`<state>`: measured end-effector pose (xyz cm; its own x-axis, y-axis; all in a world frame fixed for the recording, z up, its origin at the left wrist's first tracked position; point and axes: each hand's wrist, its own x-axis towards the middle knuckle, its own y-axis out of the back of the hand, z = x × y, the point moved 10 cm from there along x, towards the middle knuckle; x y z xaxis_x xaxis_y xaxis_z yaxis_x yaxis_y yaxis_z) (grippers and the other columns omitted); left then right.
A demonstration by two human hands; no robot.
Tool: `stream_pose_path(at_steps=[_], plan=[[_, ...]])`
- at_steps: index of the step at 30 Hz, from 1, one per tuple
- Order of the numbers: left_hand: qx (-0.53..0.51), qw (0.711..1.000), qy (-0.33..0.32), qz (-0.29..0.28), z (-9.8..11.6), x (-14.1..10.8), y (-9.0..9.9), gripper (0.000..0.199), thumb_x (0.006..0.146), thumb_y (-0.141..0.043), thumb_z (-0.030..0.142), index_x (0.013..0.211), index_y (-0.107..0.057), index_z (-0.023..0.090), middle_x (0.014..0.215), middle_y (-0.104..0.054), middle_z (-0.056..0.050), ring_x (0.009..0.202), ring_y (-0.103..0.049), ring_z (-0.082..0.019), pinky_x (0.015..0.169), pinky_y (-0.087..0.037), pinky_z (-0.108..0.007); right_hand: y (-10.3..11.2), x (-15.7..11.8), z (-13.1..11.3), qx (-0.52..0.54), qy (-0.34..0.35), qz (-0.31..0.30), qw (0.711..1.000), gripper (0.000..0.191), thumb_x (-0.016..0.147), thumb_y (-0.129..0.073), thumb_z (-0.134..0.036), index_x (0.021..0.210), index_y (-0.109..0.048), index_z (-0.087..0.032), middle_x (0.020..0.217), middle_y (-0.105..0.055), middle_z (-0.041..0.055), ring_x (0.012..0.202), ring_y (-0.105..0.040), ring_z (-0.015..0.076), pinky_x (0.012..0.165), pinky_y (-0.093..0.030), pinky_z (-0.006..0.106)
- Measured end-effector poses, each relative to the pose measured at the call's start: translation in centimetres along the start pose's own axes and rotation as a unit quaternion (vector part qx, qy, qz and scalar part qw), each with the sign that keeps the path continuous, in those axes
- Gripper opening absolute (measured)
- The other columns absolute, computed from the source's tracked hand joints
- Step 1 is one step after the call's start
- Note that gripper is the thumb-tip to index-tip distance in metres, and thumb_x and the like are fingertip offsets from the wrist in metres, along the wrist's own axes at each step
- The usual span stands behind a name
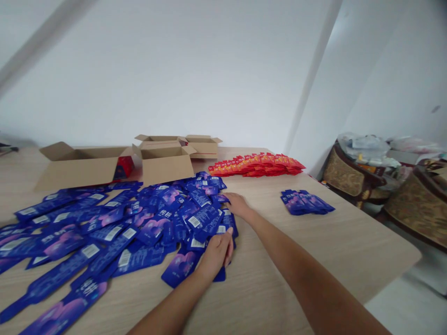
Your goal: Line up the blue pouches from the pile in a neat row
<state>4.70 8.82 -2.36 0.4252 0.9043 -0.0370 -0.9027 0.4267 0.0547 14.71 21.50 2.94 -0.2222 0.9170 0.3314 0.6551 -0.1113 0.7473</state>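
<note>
A large loose heap of blue and purple sachets (115, 223) covers the left half of a light wooden table (314, 242). My left hand (216, 253) rests on sachets at the heap's near right edge, fingers curled over a few of them. My right hand (237, 204) reaches in from the right and lies flat on the heap's far right edge, touching the sachets. Whether either hand has lifted anything I cannot tell.
A small neat stack of blue sachets (305, 202) lies to the right. A row of red sachets (256, 165) sits behind it. Several open cardboard boxes (164, 160) stand at the back. Upholstered chairs (352, 174) with clutter stand beyond the table's right edge.
</note>
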Motion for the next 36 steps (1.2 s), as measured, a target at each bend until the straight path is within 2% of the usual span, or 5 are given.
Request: stream_pose_path(at_steps=[13,19,24,27,36], plan=[[-0.252,0.965,0.066,-0.012,1.3,0.4,0.0,0.053,0.076,-0.043,0.068,0.067,-0.047,0.016,0.038,-0.045,0.005,0.026,-0.035,-0.006,0.026,-0.016,-0.017,3.2,-9.4,-6.6,-0.128,0.239,0.033,0.962,0.042,0.09,-0.04,-0.017,0.126,-0.052,-0.034,0.137,-0.044,0.0026,0.131,-0.029,0.0221,0.105,-0.024,0.047],[-0.247,0.969,-0.01,0.027,2.5,0.4,0.5,0.039,0.073,-0.061,0.051,0.081,-0.047,0.015,0.054,-0.06,0.0,0.043,-0.056,-0.012,0.036,-0.038,-0.019,5.2,-9.2,-5.1,0.073,0.04,0.169,0.982,0.039,0.092,-0.035,-0.03,0.128,-0.045,-0.02,0.12,-0.054,0.0123,0.111,-0.05,0.0223,0.087,-0.045,0.039],[-0.175,0.983,-0.03,0.052,2.2,0.5,1.2,0.039,0.075,-0.058,0.051,0.084,-0.049,0.015,0.051,-0.06,0.0,0.042,-0.058,-0.015,0.038,-0.044,-0.022,-0.8,-9.6,-4.7,0.261,-0.077,-0.006,0.962,0.037,0.09,-0.036,-0.05,0.09,-0.055,-0.019,0.056,-0.054,-0.0022,0.044,-0.05,0.0115,0.041,-0.04,0.022],[-0.125,0.991,-0.007,0.047,1.3,0.8,1.3,0.04,0.076,-0.054,0.056,0.073,-0.048,0.017,0.032,-0.043,0.008,0.025,-0.044,-0.012,0.027,-0.034,-0.019,-1.4,-10.0,-5.5,0.301,-0.08,-0.005,0.95,0.035,0.09,-0.035,-0.051,0.086,-0.05,-0.02,0.048,-0.048,-0.0063,0.035,-0.041,0.0085,0.034,-0.033,0.02],[-0.072,0.995,0.051,-0.042,-0.5,0.4,-1.1,0.059,0.078,-0.035,0.069,0.049,-0.042,0.018,0.026,-0.037,0.005,0.023,-0.041,-0.01,0.024,-0.03,-0.017,5.1,-8.8,-1.1,0.329,-0.124,0.145,0.925,0.03,0.085,-0.044,-0.05,0.074,-0.043,-0.022,0.045,-0.038,-0.0086,0.035,-0.033,0.0072,0.035,-0.026,0.018]])
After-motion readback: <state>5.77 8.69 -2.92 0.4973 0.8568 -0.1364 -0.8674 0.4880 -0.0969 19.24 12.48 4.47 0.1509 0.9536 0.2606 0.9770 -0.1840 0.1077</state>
